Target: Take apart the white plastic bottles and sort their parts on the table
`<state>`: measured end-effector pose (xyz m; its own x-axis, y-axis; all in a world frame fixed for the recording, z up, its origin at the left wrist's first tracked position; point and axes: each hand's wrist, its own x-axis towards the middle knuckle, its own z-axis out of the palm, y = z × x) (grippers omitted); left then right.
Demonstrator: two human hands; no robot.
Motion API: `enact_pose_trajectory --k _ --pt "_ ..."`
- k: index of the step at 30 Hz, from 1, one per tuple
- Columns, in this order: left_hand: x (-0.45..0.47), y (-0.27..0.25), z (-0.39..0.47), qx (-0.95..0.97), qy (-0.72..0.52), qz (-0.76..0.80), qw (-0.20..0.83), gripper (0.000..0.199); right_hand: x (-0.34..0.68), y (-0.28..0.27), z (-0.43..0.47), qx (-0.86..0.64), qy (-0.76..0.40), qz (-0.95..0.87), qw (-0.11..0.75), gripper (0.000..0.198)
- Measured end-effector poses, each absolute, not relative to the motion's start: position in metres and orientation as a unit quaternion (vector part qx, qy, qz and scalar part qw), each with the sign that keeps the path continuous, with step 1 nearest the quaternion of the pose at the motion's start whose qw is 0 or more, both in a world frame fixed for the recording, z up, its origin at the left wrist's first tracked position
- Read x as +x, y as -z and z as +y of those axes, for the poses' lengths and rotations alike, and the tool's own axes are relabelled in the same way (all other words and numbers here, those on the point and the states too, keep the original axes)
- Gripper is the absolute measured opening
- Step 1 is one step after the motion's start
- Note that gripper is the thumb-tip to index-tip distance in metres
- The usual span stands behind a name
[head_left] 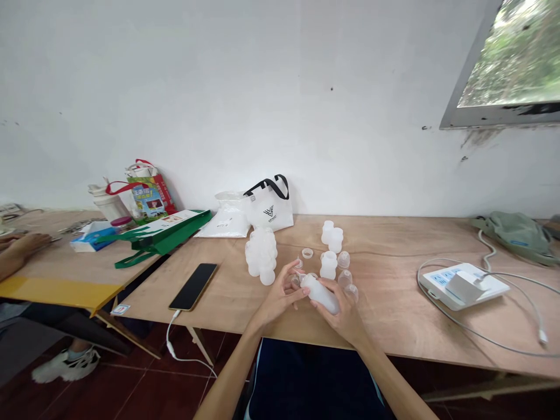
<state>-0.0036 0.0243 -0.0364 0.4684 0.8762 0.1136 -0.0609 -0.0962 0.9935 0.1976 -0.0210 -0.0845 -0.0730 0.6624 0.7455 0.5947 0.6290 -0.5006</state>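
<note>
- White bottle (324, 297) is btwn both hands, just above table (385, 326) near its front edge; I cannot tell for sure if it touches the wood.
- Right hand (345, 312): fingers are closed around bottle body, gripping it w/ thumb on the near side.
- Left hand (284, 294): fingers are bent at the neck end, thumb tip against it; I can't tell if they pinch the neck or a small part there.
- Main relation: bottle lies tilted, long axis running from left fingertips (neck, approx. far-left) to right palm (base, near-right). So left hand is nearer to neck, right one nearer to base.
- Just beyond left fingers: clear ring (307, 253). Further left of them, a cluster of whitish pieces (261, 256).
- Beyond right fingers: upright white container (328, 265), w/ clear domed cap (343, 259) just beside, on its right.
- Well left of left fingers: phone (193, 287), w/ cable plugged in.
</note>
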Motion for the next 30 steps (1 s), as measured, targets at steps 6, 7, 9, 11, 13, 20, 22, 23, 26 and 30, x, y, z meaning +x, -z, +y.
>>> enact_pose_trajectory --k 6,7,9,11,13,20,22,23,26,30 --pt "-0.002 0.045 0.031 0.621 -0.414 0.368 0.554 0.07 0.2 0.087 -0.022 -0.432 -0.023 -0.715 0.549 0.042" --pt "-0.003 0.044 0.032 0.623 -0.418 0.373 0.546 0.068 0.201 0.088 -0.022 -0.439 -0.026 -0.706 0.555 0.042" --pt "-0.007 0.041 0.032 0.63 -0.414 0.371 0.542 0.065 0.201 0.088 -0.022 -0.45 -0.028 -0.696 0.559 0.042" --pt "-0.009 0.037 0.029 0.644 -0.387 0.351 0.56 0.068 0.2 0.086 -0.023 -0.446 -0.023 -0.707 0.549 0.042" --pt "-0.008 0.035 0.026 0.652 -0.361 0.337 0.576 0.072 0.199 0.084 -0.023 -0.43 -0.016 -0.73 0.531 0.043" --pt "-0.003 0.038 0.026 0.649 -0.374 0.375 0.546 0.054 0.197 0.082 -0.023 -0.426 -0.016 -0.744 0.514 0.039" --pt "-0.005 0.036 0.027 0.653 -0.376 0.377 0.538 0.056 0.197 0.082 -0.022 -0.426 -0.015 -0.745 0.513 0.038" --pt "-0.006 0.035 0.027 0.657 -0.374 0.378 0.535 0.056 0.197 0.082 -0.022 -0.425 -0.013 -0.748 0.509 0.037" --pt "-0.007 0.033 0.025 0.661 -0.363 0.378 0.537 0.051 0.197 0.083 -0.022 -0.421 -0.002 -0.761 0.494 0.037" --pt "-0.006 0.032 0.024 0.651 -0.371 0.381 0.542 0.051 0.198 0.084 -0.021 -0.427 0.006 -0.762 0.487 0.037"
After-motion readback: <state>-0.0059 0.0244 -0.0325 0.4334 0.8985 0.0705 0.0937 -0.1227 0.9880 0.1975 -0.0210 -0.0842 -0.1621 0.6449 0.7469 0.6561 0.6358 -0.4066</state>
